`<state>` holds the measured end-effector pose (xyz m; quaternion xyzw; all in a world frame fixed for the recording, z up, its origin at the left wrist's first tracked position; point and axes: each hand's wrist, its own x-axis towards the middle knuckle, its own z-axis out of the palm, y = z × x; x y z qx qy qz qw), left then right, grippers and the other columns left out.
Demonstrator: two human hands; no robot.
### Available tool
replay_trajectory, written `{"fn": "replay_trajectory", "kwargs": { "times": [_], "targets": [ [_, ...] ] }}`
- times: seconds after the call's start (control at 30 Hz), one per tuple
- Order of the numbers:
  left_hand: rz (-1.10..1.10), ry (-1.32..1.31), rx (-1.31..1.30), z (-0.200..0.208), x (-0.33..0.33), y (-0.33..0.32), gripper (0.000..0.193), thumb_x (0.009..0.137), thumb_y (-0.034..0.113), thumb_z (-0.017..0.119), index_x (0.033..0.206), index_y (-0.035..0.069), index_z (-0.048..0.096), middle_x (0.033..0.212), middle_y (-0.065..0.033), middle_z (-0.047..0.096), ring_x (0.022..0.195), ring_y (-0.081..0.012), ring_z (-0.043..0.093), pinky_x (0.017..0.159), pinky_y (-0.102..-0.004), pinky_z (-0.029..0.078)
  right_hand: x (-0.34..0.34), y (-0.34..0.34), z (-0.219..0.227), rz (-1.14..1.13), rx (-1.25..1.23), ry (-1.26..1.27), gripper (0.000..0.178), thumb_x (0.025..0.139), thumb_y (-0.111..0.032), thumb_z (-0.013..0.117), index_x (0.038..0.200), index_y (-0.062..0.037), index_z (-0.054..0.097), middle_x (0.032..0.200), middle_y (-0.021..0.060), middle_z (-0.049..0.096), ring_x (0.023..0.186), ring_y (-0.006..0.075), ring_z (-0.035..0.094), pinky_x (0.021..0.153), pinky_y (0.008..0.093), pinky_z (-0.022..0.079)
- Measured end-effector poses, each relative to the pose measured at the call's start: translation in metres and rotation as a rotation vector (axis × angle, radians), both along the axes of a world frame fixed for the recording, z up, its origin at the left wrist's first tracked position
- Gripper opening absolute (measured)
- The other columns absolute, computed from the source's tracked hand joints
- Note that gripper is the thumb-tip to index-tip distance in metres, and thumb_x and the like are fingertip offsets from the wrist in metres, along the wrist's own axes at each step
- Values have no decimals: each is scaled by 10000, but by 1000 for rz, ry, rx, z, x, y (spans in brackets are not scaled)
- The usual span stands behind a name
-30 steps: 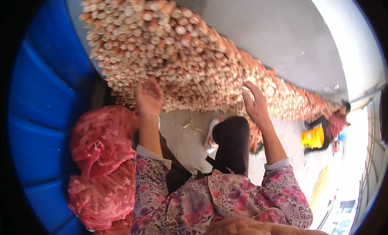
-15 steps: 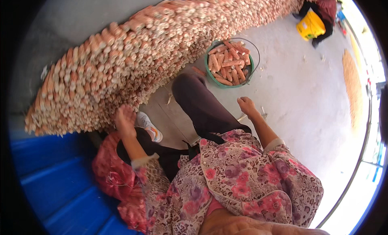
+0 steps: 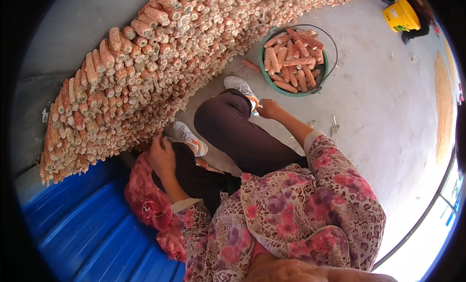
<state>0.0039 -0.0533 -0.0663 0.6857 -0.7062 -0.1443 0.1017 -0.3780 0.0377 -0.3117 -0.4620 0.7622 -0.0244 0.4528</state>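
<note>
My left hand is at the lower edge of a tall stack of bare corncobs, above my left thigh. Its thumb and fingers are apart and nothing shows in them. A red mesh bag lies beside that wrist. My right hand is closed over my right knee, close to a white shoe, with nothing seen in it. Beyond it stands a green bucket with a wire handle, filled with reddish corncobs.
One loose cob lies between stack and bucket. Blue corrugated sheeting is at the lower left. At the far right, a person sits by a yellow bucket. A strip of yellow grain lies on the concrete floor.
The view has shifted, so stack and bucket look nearer. My right hand has moved left and in toward my knee. My left hand has turned, with its fingers more bent.
</note>
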Motion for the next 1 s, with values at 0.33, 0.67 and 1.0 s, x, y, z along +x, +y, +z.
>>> {"fn": "replay_trajectory", "kwargs": {
  "times": [0.33, 0.67, 1.0],
  "targets": [
    [-117, 90, 557, -40, -20, -27, 444, 941, 257, 666, 1298, -2, 614, 1168, -236, 694, 1061, -390, 685, 911, -444, 533, -32, -108, -102, -329, 113, 153, 514, 867, -322, 597, 1245, 22, 650, 1347, 290, 603, 1271, 437, 577, 1095, 457, 450],
    [-185, 186, 458, -35, -39, -40, 441, 931, 234, 688, 1306, 17, 603, 1182, -233, 671, 1068, -406, 663, 904, -464, 527, -10, -173, -105, -48, 30, 470, 468, 844, -208, 630, 1294, -88, 668, 1451, 242, 453, 1361, 463, 438, 1137, 515, 396],
    [-275, 180, 429, -32, -49, -43, 447, 935, 228, 682, 1302, -9, 588, 1182, -249, 662, 1084, -427, 641, 895, -478, 523, -7, -169, -87, -14, 97, 327, 418, 844, -264, 689, 1235, -128, 625, 1223, 236, 654, 1096, 427, 663, 907, 530, 551]
  ]
}}
